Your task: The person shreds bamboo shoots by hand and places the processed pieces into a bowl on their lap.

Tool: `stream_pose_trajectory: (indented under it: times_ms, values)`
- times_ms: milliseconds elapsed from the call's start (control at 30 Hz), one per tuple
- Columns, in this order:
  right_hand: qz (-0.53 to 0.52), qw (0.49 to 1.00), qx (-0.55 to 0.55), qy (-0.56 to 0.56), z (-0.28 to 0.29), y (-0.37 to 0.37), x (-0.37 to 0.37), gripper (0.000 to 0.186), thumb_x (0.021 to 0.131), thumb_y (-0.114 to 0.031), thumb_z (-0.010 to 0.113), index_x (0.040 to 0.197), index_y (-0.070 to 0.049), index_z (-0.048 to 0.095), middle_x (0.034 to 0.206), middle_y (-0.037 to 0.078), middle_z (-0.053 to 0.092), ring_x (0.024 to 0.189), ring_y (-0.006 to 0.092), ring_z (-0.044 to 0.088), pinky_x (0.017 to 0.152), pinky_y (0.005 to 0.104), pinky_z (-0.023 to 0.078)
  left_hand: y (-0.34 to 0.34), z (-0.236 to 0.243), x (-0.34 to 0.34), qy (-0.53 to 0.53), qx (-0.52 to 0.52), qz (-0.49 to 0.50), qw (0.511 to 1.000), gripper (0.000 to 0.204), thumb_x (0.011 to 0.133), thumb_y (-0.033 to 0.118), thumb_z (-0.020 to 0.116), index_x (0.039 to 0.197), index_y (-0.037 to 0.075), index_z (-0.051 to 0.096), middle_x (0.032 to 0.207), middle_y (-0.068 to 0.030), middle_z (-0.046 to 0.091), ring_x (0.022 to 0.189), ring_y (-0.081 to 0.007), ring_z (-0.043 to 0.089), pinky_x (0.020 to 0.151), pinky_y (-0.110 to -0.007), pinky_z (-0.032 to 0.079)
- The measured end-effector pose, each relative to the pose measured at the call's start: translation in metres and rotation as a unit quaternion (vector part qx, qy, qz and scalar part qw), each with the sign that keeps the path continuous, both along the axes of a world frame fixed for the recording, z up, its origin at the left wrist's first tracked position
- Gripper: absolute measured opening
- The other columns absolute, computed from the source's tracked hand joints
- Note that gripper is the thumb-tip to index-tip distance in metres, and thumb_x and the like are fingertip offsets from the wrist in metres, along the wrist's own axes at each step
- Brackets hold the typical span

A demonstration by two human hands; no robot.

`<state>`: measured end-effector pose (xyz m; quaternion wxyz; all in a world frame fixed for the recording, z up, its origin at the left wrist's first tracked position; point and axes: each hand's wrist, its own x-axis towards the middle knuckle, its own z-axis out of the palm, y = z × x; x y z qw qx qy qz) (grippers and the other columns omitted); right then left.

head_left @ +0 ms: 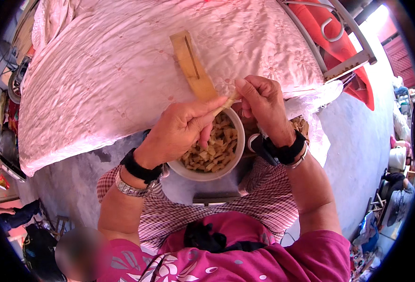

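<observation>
Over a white round bowl (pixel 241 143), my left hand (pixel 172 129) and my right hand (pixel 264 101) meet, each closed on one end of a small pale yellow piece (pixel 231 100). Thumb and fingertips pinch it on both sides, and its exact kind does not show. Many short, chopped yellowish-brown pieces (pixel 217 157) fill the bowl, which sits between my knees. Just beyond my hands, a flat yellow-brown wooden strip (pixel 187 54) with a long dark slot lies on the pink bed cover. My left hand hides part of the bowl.
A bed with a pink quilted cover (pixel 99 84) spreads in front of me. At the right stand its metal frame (pixel 353 40) and a red cloth (pixel 318 28). More brownish pieces (pixel 300 124) lie beside my right wrist. Household things line both sides of the grey floor (pixel 353 141).
</observation>
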<state>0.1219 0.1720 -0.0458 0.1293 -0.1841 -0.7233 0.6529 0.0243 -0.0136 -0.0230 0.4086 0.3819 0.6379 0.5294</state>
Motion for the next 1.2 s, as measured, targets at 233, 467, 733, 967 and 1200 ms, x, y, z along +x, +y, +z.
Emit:
stream_pose_trajectory:
  times_ms: [233, 467, 733, 967, 1200]
  values:
    - [0.058, 0.991, -0.122, -0.007, 0.008, 0.003, 0.002, 0.048, 0.097, -0.047, 0.042, 0.094, -0.003, 0.062, 0.062, 0.001, 0.055, 0.049, 0.0081, 0.052, 0.047, 0.0207, 0.042, 0.000, 0.004, 0.004, -0.050, 0.028, 0.046, 0.997, 0.051, 0.100, 0.017, 0.046, 0.146, 0.007, 0.028, 0.069, -0.0029, 0.054, 0.054, -0.0059, 0.044, 0.055, -0.021, 0.043]
    - [0.147, 0.945, -0.294, 0.004, -0.002, -0.012, 0.004, 0.074, 0.093, -0.067, 0.025, 0.111, -0.003, 0.056, 0.070, 0.003, 0.058, 0.054, 0.0099, 0.055, 0.050, 0.0214, 0.045, 0.002, 0.000, 0.004, -0.031, 0.035, 0.068, 0.997, 0.052, 0.101, 0.023, 0.042, 0.147, 0.008, 0.024, 0.071, -0.0043, 0.055, 0.055, -0.0069, 0.043, 0.057, -0.021, 0.044]
    - [0.143, 0.959, -0.246, 0.015, 0.009, -0.027, -0.001, 0.023, 0.091, -0.025, 0.062, 0.089, -0.003, 0.058, 0.068, 0.001, 0.056, 0.053, 0.0081, 0.054, 0.048, 0.0199, 0.044, 0.004, -0.001, 0.003, -0.028, 0.017, 0.079, 0.996, 0.050, 0.100, 0.022, 0.045, 0.145, 0.008, 0.028, 0.069, -0.0017, 0.053, 0.054, -0.0054, 0.043, 0.052, -0.019, 0.039]
    - [0.106, 0.936, -0.334, 0.023, 0.002, -0.025, 0.002, 0.015, 0.089, -0.015, 0.066, 0.086, -0.002, 0.058, 0.065, 0.000, 0.053, 0.051, 0.0069, 0.050, 0.046, 0.0206, 0.042, 0.007, 0.003, 0.003, -0.040, 0.018, 0.066, 0.997, 0.047, 0.098, 0.023, 0.050, 0.139, 0.008, 0.034, 0.065, 0.0019, 0.048, 0.053, -0.0049, 0.043, 0.051, -0.019, 0.039]
    - [0.065, 0.936, -0.344, 0.029, 0.005, -0.016, 0.003, 0.013, 0.087, -0.012, 0.068, 0.086, -0.003, 0.058, 0.065, 0.000, 0.053, 0.050, 0.0071, 0.048, 0.044, 0.0212, 0.040, 0.009, 0.005, 0.005, -0.061, 0.066, 0.094, 0.991, 0.038, 0.097, 0.011, 0.049, 0.134, 0.008, 0.039, 0.065, 0.0014, 0.051, 0.050, -0.0026, 0.042, 0.049, -0.017, 0.035]
